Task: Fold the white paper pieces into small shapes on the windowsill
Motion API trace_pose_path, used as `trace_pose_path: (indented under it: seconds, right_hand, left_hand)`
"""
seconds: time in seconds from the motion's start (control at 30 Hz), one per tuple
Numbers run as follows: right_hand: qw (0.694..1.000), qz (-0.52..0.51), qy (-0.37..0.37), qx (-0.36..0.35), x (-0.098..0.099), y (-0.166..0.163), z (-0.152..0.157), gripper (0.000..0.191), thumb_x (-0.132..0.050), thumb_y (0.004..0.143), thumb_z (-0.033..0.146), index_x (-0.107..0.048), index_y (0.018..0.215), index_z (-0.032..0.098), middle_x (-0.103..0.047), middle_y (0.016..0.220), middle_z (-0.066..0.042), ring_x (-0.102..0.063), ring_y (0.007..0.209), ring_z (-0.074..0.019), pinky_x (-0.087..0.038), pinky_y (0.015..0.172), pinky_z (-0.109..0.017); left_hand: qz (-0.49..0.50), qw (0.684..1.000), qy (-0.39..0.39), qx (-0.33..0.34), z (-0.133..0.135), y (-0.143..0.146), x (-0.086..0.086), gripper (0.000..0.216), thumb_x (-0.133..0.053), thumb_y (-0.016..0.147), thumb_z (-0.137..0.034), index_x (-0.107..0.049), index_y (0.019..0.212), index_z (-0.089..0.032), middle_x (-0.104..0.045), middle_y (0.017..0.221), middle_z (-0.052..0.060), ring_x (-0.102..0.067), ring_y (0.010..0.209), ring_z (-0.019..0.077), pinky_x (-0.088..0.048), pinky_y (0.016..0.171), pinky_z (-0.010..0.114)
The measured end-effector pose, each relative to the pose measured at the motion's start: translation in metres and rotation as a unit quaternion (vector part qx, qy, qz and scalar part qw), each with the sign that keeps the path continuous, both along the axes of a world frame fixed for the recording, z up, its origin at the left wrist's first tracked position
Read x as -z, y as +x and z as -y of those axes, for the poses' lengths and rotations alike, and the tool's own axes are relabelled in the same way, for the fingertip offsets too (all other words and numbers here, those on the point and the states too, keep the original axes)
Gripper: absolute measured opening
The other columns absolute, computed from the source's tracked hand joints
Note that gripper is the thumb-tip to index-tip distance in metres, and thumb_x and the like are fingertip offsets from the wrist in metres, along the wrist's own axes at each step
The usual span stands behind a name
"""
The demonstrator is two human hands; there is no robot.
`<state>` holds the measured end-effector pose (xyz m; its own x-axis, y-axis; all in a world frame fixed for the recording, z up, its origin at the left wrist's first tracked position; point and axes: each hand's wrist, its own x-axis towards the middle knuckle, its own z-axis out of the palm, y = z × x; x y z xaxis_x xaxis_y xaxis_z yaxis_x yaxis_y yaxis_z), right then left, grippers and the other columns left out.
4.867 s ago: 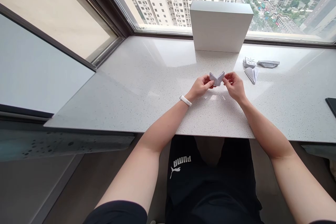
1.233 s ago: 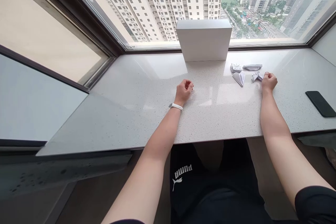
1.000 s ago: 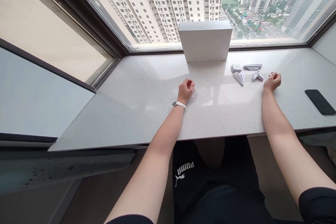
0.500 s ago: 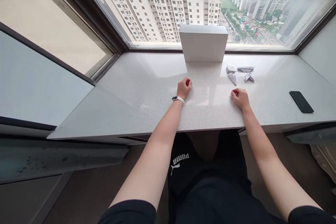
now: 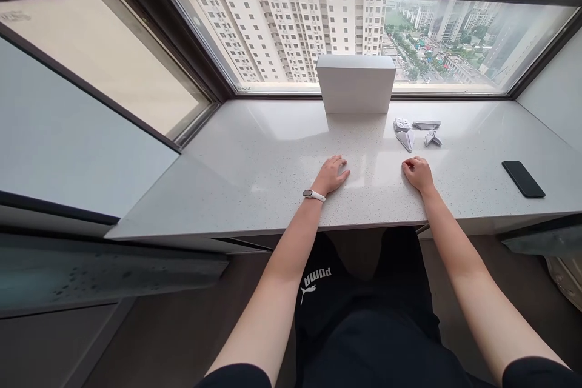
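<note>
My left hand [image 5: 331, 174] rests on the speckled white counter [image 5: 273, 188] with its fingers apart and nothing in it. A white fitness band [image 5: 313, 195] circles that wrist. My right hand [image 5: 417, 174] lies on the counter with its fingers curled together; whether anything is inside them is hidden. Just beyond it are several folded white paper pieces: a paper plane [image 5: 405, 140], a squarish fold [image 5: 402, 125], a long boat-like fold [image 5: 426, 125] and a small winged fold [image 5: 433, 139].
A plain white box [image 5: 357, 86] stands upright at the back of the counter against the window [image 5: 282, 36]. A black phone [image 5: 522, 179] lies flat at the right. The counter's front edge [image 5: 364, 225] runs above my legs.
My left hand has come back nearer the front edge and its fingers have opened from a fist. The right hand stays put. The whole view has tilted slightly upward.
</note>
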<state>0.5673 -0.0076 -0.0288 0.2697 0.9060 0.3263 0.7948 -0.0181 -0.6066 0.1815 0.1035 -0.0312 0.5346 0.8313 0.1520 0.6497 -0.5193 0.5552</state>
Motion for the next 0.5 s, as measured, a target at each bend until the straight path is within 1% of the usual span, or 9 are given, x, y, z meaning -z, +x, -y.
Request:
trace_pose_path:
  seconds: [0.07,0.13,0.23,0.3,0.33,0.5]
  right_hand:
    - [1.0,-0.006,0.002,0.001,-0.002,0.001,0.001,0.023,-0.065,0.107,0.035,-0.084,0.096,0.027,-0.086,0.111,-0.015,-0.073,0.115,-0.0372,-0.06,0.11,-0.054]
    - [1.0,-0.013,0.005,0.002,-0.003,0.002,0.001,0.024,-0.065,0.107,0.037,-0.084,0.095,0.027,-0.087,0.109,-0.015,-0.074,0.112,-0.0363,-0.06,0.109,-0.054]
    - [1.0,-0.021,0.012,-0.001,-0.005,0.002,0.001,0.024,-0.065,0.106,0.038,-0.083,0.094,0.026,-0.087,0.107,-0.014,-0.074,0.109,-0.0353,-0.06,0.109,-0.054]
    - [0.999,-0.029,0.014,-0.001,-0.006,0.001,0.001,0.024,-0.065,0.105,0.038,-0.083,0.094,0.026,-0.087,0.107,-0.014,-0.074,0.107,-0.0347,-0.061,0.108,-0.053]
    - [0.999,-0.033,0.014,-0.001,-0.006,0.001,0.001,0.024,-0.066,0.105,0.038,-0.083,0.094,0.027,-0.087,0.107,-0.013,-0.074,0.106,-0.0345,-0.061,0.108,-0.053]
    - [0.999,-0.041,0.014,0.001,-0.005,0.0,0.002,0.022,-0.067,0.105,0.038,-0.082,0.092,0.028,-0.087,0.107,-0.012,-0.073,0.105,-0.0338,-0.061,0.108,-0.053]
  left_hand:
    - [0.032,0.999,-0.008,-0.002,-0.001,0.0,-0.005,0.045,-0.068,0.111,-0.049,-0.083,0.143,-0.021,-0.066,0.183,0.021,-0.054,0.179,0.0427,-0.04,0.152,0.066]
    - [0.078,0.997,-0.018,-0.01,-0.001,-0.001,-0.009,0.036,-0.068,0.11,-0.046,-0.086,0.131,-0.023,-0.077,0.17,0.02,-0.061,0.173,0.0417,-0.046,0.148,0.065]
    - [0.142,0.988,-0.043,-0.035,0.001,-0.001,-0.014,0.029,-0.067,0.11,-0.044,-0.086,0.119,-0.024,-0.089,0.144,0.018,-0.078,0.149,0.0397,-0.06,0.133,0.06]
    - [0.165,0.984,-0.054,-0.047,0.003,-0.002,-0.017,0.026,-0.069,0.108,-0.043,-0.085,0.113,-0.024,-0.091,0.133,0.016,-0.084,0.133,0.0381,-0.066,0.123,0.056]
    - [0.171,0.983,-0.056,-0.048,0.005,-0.002,-0.018,0.024,-0.07,0.107,-0.042,-0.084,0.11,-0.024,-0.092,0.13,0.016,-0.084,0.128,0.0375,-0.067,0.119,0.055]
    - [0.172,0.982,-0.054,-0.047,0.008,-0.002,-0.023,0.018,-0.07,0.105,-0.038,-0.082,0.104,-0.025,-0.091,0.123,0.014,-0.084,0.121,0.0357,-0.067,0.116,0.053]
